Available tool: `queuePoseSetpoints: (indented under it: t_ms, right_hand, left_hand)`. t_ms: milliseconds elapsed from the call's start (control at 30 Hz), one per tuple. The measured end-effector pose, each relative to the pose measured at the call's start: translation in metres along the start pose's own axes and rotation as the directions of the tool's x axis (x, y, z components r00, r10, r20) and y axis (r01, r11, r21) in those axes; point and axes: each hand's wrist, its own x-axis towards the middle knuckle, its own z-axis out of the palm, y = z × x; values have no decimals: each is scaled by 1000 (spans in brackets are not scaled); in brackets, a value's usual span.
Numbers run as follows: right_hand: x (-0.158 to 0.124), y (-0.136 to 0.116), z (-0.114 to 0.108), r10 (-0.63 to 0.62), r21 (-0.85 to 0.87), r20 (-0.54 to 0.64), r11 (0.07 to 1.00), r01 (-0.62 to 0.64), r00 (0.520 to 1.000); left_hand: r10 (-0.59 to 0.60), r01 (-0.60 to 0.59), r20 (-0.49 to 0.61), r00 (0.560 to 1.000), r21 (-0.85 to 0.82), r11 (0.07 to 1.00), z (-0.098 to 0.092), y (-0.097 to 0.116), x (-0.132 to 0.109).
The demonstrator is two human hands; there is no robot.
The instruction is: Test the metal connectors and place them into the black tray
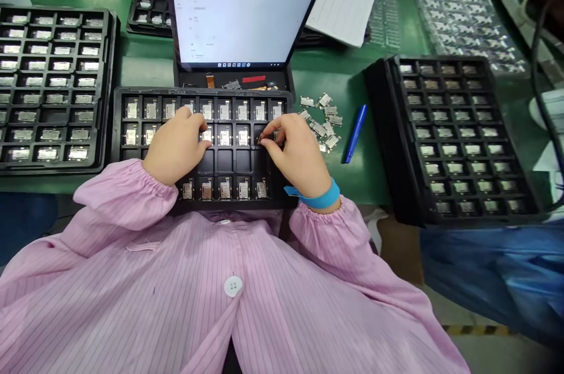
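My right hand (302, 151), with a blue wrist strap, pinches a small metal electronic part (259, 138) between thumb and index finger. It is over the right side of a black compartment tray (233, 161), at the second row. My left hand (176, 145) rests on the tray's left half. Its thumb and index finger are apart, on either side of a silver part (206, 135) lying in a compartment. The third row has bare compartments between my hands; filled ones show in the other rows. My left hand hides part of the tray.
Loose silver parts (324, 121) lie in a pile right of the tray, beside a blue pen (355, 134). A laptop (247, 16) stands behind it. Filled black trays stand at left (103, 127) and stacked at right (383, 127). A clear tray (471, 27) is at the back right.
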Motion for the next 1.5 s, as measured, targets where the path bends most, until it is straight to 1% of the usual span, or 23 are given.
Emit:
queuePoseSetpoints:
  t_ms: [100,167,200,267,333,400,433,467,500,533,600,633,700,767,833,967,1100,1500]
  right_hand:
    - [-7,-3,-3,67,152,-53,987,-58,996]
    - [-14,-9,-4,118,276,-98,957,-87,988]
    - [-17,-13,-5,141,340,-96,935,-101,985]
    - [-23,-22,-5,170,465,-37,875,-133,985]
    - [-28,-30,-5,164,561,32,814,-153,986]
    - [-32,-37,-4,135,617,65,773,-146,989]
    - [-33,-40,-3,120,630,69,764,-136,990]
    - [-35,-43,-3,103,638,68,761,-123,992]
    - [-37,-45,-2,86,640,65,761,-107,994]
    - [-38,-47,-2,70,639,60,764,-92,996]
    - [-42,-50,-3,46,631,47,773,-66,998]
    - [-44,-52,-3,37,627,40,777,-54,999]
    - [-47,-55,-5,23,620,22,784,-32,999]
    - [-50,-58,-6,17,616,10,787,-20,1000]
    - [-52,-59,-7,20,618,10,786,-22,1000]
    - [-54,-60,-7,46,620,31,783,-56,998]
    - [-54,-60,-7,89,590,37,802,-94,995]
    - [-54,-61,-8,126,557,9,823,-110,992]
  left_hand:
    - [-23,23,-13,1000,1,1000,5,1,2]
    - [-12,11,-44,999,-19,1000,7,-1,0]
    - [-1,-1,-65,998,-33,999,7,-2,0]
    - [28,-36,-97,995,-81,996,8,-4,-2]
    - [32,-49,-115,993,-145,988,9,-3,-5]
    - [15,-50,-149,989,-230,972,9,0,-12]
    - [4,-57,-173,985,-300,952,8,2,-16]
    - [-8,-68,-186,982,-396,916,6,6,-22]
    - [-20,-75,-178,984,-512,856,4,9,-28]
    - [-32,-66,-143,989,-633,771,2,13,-34]
    - [-54,7,-30,998,-815,580,-3,20,-45]
    - [-59,49,23,998,-863,502,-5,23,-50]
    - [-57,100,84,995,-910,403,-8,27,-56]
    - [-43,120,112,993,-932,343,-9,28,-59]
    - [-18,127,128,992,-944,305,-9,27,-60]
    - [15,144,154,988,-951,275,-6,24,-60]
    - [32,157,171,985,-952,261,-4,22,-61]
    - [14,184,196,981,-942,280,-4,23,-59]
